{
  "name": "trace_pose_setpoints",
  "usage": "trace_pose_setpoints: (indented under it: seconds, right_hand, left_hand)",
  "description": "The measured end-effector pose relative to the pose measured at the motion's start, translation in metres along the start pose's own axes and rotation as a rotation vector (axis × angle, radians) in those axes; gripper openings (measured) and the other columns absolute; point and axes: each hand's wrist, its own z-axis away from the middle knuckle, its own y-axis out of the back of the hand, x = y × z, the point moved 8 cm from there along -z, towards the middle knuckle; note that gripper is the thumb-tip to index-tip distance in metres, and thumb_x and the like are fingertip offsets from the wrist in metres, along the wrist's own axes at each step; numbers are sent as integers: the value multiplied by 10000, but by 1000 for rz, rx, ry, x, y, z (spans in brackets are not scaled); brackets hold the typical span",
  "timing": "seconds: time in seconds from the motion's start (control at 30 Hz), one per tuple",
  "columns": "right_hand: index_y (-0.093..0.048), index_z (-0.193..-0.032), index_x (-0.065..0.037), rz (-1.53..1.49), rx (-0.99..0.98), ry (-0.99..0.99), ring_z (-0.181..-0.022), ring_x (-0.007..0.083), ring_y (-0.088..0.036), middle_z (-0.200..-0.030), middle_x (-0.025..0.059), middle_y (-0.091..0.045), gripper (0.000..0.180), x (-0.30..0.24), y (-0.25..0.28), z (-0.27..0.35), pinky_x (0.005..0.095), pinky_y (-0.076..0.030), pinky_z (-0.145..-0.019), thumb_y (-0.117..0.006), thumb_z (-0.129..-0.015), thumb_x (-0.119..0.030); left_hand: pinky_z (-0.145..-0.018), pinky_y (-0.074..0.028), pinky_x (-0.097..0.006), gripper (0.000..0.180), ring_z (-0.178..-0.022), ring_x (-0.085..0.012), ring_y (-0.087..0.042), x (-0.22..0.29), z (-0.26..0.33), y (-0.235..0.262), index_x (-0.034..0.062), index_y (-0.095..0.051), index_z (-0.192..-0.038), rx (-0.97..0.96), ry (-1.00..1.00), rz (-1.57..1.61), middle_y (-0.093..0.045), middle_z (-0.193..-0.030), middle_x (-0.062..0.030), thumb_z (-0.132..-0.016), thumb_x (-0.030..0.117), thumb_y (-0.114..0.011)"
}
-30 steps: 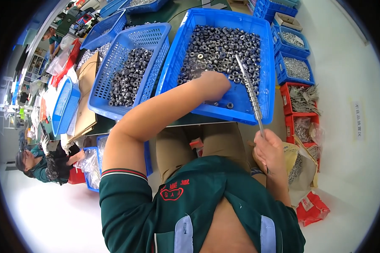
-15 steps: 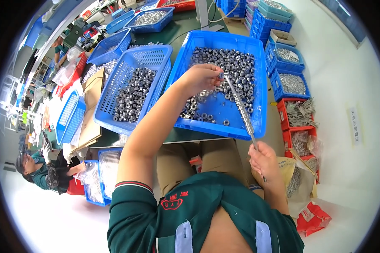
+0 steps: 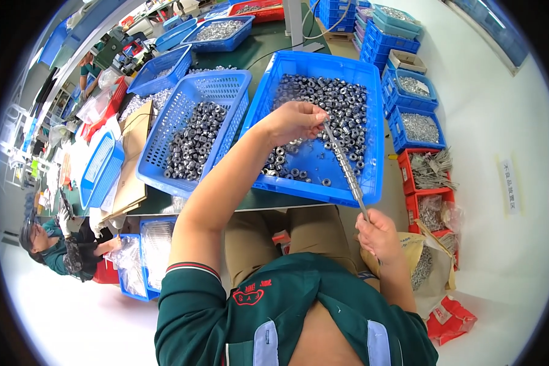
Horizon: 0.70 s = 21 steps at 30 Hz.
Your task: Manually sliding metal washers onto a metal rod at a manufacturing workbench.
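My right hand (image 3: 379,233) is closed round the lower end of a thin metal rod (image 3: 364,210). The rod slants up and left over the big blue bin, with a row of shiny metal nuts (image 3: 346,168) threaded along it. At the rod's upper tip, my left hand (image 3: 296,121) pinches a small nut, mostly hidden by the fingertips. Beneath both, the blue bin (image 3: 379,122) holds many loose dark and silvery nuts (image 3: 323,88), heaped toward its far side, with a few scattered near its front wall.
Left of the bin stands a perforated blue basket (image 3: 155,143) of similar nuts. Cardboard sheets (image 3: 134,152) and another blue basket (image 3: 97,177) lie beyond it. Stacked blue crates (image 3: 399,131) and red bins (image 3: 405,171) line the right side. A co-worker (image 3: 61,241) sits at the left.
My left hand has moved slightly right and down, bringing the pinched nut from beside the rod's tip onto it. My right hand still grips the rod, a little higher and further left.
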Motion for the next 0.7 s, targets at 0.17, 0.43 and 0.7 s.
trace_pose_setpoints:
  seconds: [0.17, 0.43, 0.7]
  right_hand:
    - [-505, -853, -58, -5, 14, 38, -405, 3, -330, -565, -65, -402, 99, 0, -7, 1, 160, -248, -363, -539, -905, -135]
    - [-497, -844, -29, -192, -45, 52, -385, 14, -313, -539, -52, -375, 136, -3, -15, 2, 168, -242, -356, -522, -915, -143]
    - [-492, -823, -27, -129, 66, 45, -369, 19, -307, -521, -51, -361, 159, -5, -3, 1, 171, -236, -343, -530, -910, -155]
  left_hand:
    - [-630, -468, -246, 197, -684, -109, -556, -3, 0, -9, 27, -606, -956, -105, 36, 109, -590, -774, -18, -834, 173, -657]
    - [-676, -487, -241, 204, -719, -120, -591, -9, 5, -32, 1, -617, -985, -248, 36, 19, -610, -784, -33, -828, 126, -654]
    - [-596, -449, -221, 281, -681, -96, -564, 2, 11, 0, 36, -605, -967, 82, 76, -399, -610, -779, -20, -913, 302, -533]
